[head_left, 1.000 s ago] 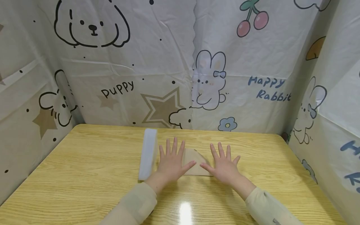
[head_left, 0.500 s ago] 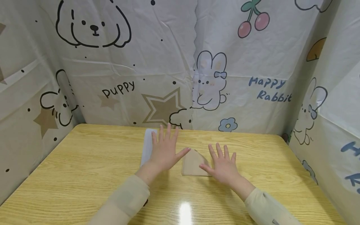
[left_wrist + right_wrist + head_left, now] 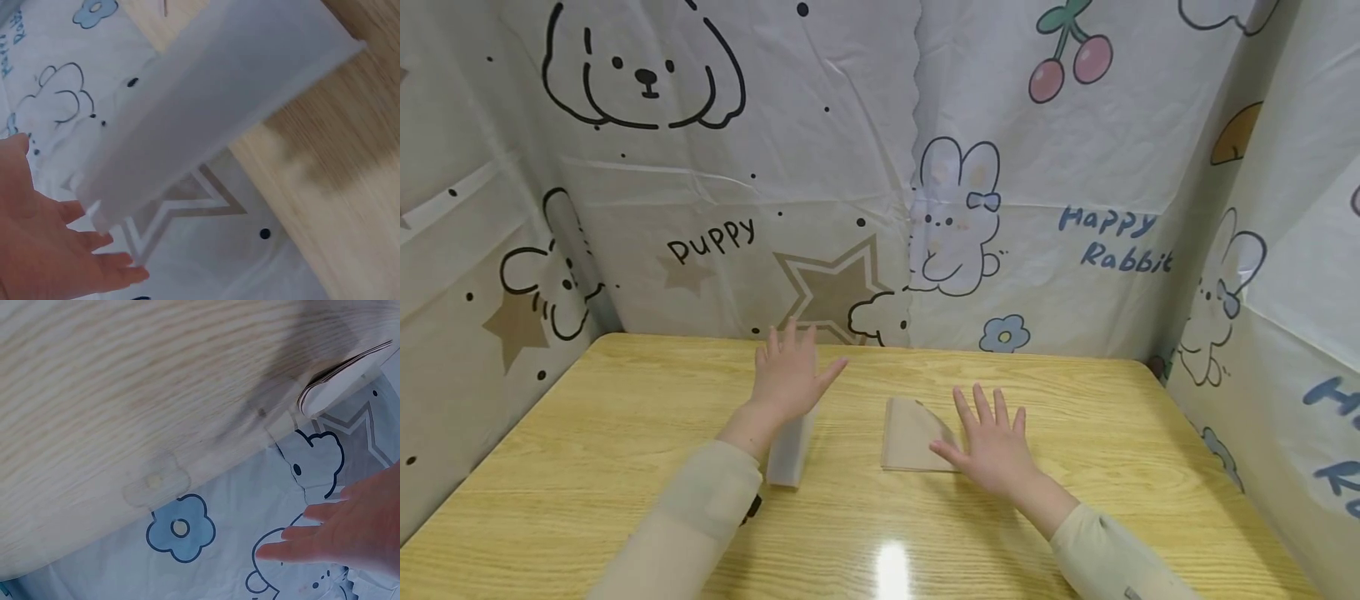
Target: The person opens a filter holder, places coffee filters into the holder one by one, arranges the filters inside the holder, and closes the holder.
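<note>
A long, narrow white box-like thing (image 3: pixel 787 462) lies on the table, pointing away from me; its smooth, pale side (image 3: pixel 212 106) fills much of the left wrist view. My left hand (image 3: pixel 786 379) is over its far part with fingers spread; whether they touch is unclear. Right of it lies a small flat stack of tan paper (image 3: pixel 912 437) with one curved edge. Its thin layers show edge-on in the right wrist view, where the stack (image 3: pixel 344 378) sits at upper right. My right hand (image 3: pixel 996 450), fingers spread, hovers at the stack's right side and covers its corner.
The wood-grain table (image 3: pixel 647 400) has its far edge against a hanging cloth (image 3: pixel 850 167) printed with cartoon animals. More cloth hangs at the left and right sides. A bright reflection lies on the table near the front.
My left hand has moved left and forward, from beside the tan paper to above the white box-like thing. The right hand has shifted only slightly.
</note>
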